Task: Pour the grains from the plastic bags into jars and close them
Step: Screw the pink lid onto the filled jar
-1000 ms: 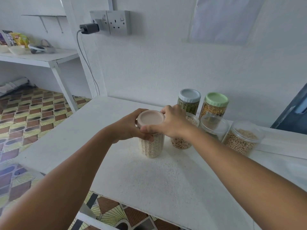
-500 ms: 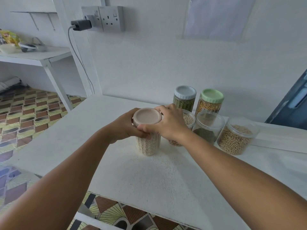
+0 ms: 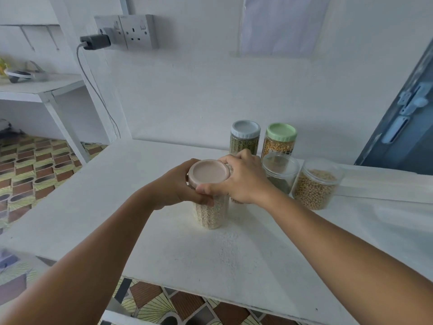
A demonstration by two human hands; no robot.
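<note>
The left hand (image 3: pixel 173 186) grasps the jar (image 3: pixel 210 212) below its pink lid (image 3: pixel 209 172). The right hand (image 3: pixel 243 181) curls around that lid's rim; any label seems hidden

Jar of pale grains (image 3: pixel 210 214) upright mid-table (image 3: pixel 93 202), lid (image 3: pixel 209 172) on top. Left hand (image 3: pixel 174 187) on jar's left side, right hand (image 3: pixel 239 181) on lid's right rim, thumb at front. Behind right hand, mostly hidden jar (image 3: pixel 237 201). Right of it two wide jars (image 3: pixel 280 174) (image 3: pixel 316 184) side by side. Behind those, against wall, two tall lidded jars (image 3: pixel 244 139) (image 3: pixel 280 141). Socket (image 3: pixel 131 31) with charger (image 3: pixel 95 42) on wall upper left; shelf (image 3: pixel 39 87) far left
</note>
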